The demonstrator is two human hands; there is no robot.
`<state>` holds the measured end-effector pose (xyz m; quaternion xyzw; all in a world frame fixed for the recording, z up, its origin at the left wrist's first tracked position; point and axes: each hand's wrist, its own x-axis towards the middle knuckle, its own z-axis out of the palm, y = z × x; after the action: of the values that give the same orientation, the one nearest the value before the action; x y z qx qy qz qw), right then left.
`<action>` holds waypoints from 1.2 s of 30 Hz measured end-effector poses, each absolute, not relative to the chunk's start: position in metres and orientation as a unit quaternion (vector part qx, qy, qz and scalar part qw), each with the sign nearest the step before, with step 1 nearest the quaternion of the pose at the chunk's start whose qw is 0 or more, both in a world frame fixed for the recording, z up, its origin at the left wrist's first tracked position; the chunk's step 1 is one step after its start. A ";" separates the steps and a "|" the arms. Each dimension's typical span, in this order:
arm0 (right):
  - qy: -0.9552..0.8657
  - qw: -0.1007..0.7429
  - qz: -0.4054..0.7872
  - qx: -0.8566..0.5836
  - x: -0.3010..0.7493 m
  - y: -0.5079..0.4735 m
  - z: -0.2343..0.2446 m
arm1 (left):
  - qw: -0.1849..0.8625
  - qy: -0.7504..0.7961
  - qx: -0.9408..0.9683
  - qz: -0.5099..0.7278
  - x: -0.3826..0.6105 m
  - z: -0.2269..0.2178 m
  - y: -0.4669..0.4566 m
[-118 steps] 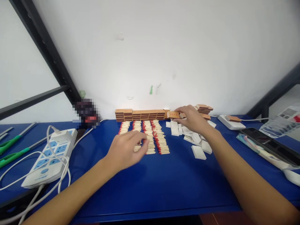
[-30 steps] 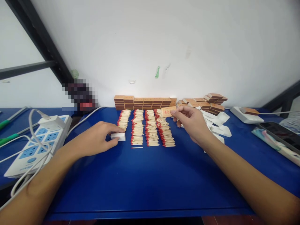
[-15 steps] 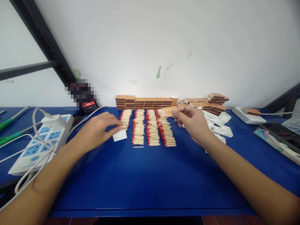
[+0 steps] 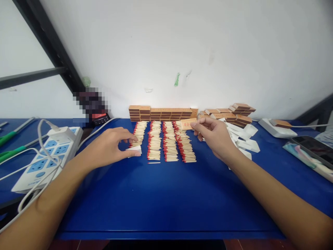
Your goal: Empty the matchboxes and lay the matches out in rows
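Observation:
My left hand [image 4: 110,147] pinches a small white matchbox tray [image 4: 135,150], tilted against the near end of the leftmost row of red-tipped matches [image 4: 137,133]. Several rows of matches [image 4: 169,140] lie side by side on the blue table [image 4: 161,198]. My right hand [image 4: 215,137] holds an orange matchbox sleeve [image 4: 187,124] between thumb and fingers, just above the far end of the rightmost row.
Orange matchboxes [image 4: 161,114] are stacked along the wall, with a looser pile [image 4: 234,114] at the right. White trays [image 4: 244,139] lie behind my right hand. A white power strip [image 4: 47,156] with cables sits at the left. A phone [image 4: 312,147] lies at the right.
My left hand took up a white tray and tipped it against the leftmost match row. My right hand picked an orange sleeve from the back pile and now holds it still.

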<state>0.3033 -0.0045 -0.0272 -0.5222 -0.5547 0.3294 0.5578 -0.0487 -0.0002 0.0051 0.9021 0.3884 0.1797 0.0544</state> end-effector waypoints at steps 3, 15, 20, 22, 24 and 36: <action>-0.553 0.556 0.332 -0.523 0.303 -0.004 -0.028 | 0.053 0.393 0.899 0.185 -0.051 0.001 0.004; -0.559 0.551 0.328 -0.525 0.302 -0.006 -0.025 | 0.045 0.375 0.908 0.183 -0.053 -0.002 0.007; -0.560 0.549 0.326 -0.528 0.302 -0.006 -0.025 | 0.058 0.386 0.906 0.163 -0.054 0.001 0.007; -0.561 0.547 0.325 -0.529 0.303 -0.005 -0.025 | 0.062 0.395 0.903 0.158 -0.054 0.001 0.007; -0.562 0.546 0.325 -0.529 0.303 -0.004 -0.027 | 0.065 0.402 0.901 0.153 -0.054 0.001 0.006; -0.562 0.550 0.323 -0.527 0.305 -0.003 -0.030 | 0.052 0.404 0.898 0.165 -0.057 0.005 0.006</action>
<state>0.3047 -0.0030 -0.0298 -0.5265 -0.5619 0.3232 0.5501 -0.0565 0.0064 0.0046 0.8981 0.4044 0.1651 0.0515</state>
